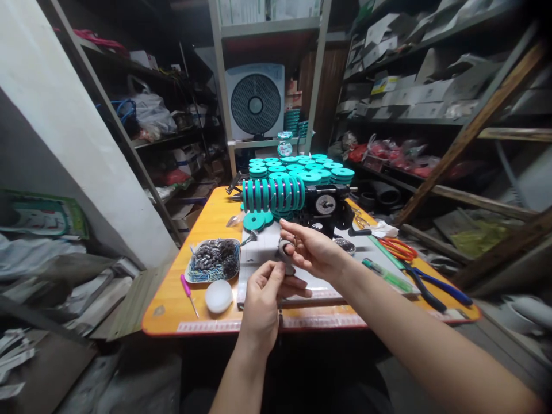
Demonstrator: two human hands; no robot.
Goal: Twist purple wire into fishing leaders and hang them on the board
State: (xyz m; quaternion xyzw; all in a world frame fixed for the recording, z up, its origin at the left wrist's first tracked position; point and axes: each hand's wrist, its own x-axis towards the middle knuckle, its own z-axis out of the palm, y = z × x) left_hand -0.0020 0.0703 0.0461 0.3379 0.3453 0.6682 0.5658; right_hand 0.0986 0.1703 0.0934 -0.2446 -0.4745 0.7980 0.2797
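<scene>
Both hands meet over the front middle of the orange table (172,299). My left hand (268,290) pinches a small grey piece (288,265) between thumb and fingers. Just above it, my right hand (308,247) has thumb and index finger pressed together; a grey band circles one of its fingers, and what the fingertips hold is too small to make out. Behind the hands, a row of teal spools (273,195) sits on the shaft of a black winding machine (325,205). Stacks of teal spools (302,167) stand behind it.
On the left are a tray of small metal parts (213,260), a round white lid (218,296) and a pink screwdriver (186,286). On the right lie blue-handled pliers (440,284), orange-handled scissors (399,249) and a green packet (388,276). A fan (255,103) stands behind.
</scene>
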